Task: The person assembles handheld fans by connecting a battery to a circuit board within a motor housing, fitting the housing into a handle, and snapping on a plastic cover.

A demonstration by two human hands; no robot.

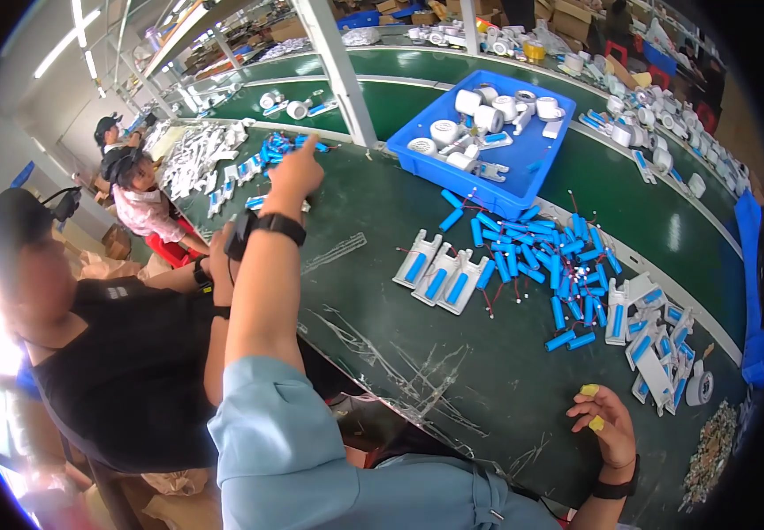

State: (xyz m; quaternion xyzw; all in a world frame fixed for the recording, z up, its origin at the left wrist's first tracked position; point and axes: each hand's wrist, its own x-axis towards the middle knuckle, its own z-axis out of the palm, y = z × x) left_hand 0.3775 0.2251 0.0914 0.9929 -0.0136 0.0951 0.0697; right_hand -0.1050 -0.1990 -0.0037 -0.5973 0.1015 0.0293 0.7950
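Note:
My left arm, in a light blue sleeve, reaches far across the green table (346, 203). My left hand (296, 175) is raised with its index finger stretched out, and I see nothing in it. Behind that hand lie a cluster of blue battery cells (277, 148) and some white housings. Low over the near right side of the table, my right hand (610, 424) is open and holds nothing. Its fingers are loosely bent and apart, with yellow wraps on two fingertips. Beyond it are a heap of wired blue battery cells (523, 247) and white plastic housings (436, 281) with blue cells inside.
A blue tray (523, 201) holds round white parts. White housings (660, 353) and small metal parts (709, 455) are piled at right. A co-worker in black (125, 371) sits close at left, forearms beside mine. A white post (338, 71) rises behind the table.

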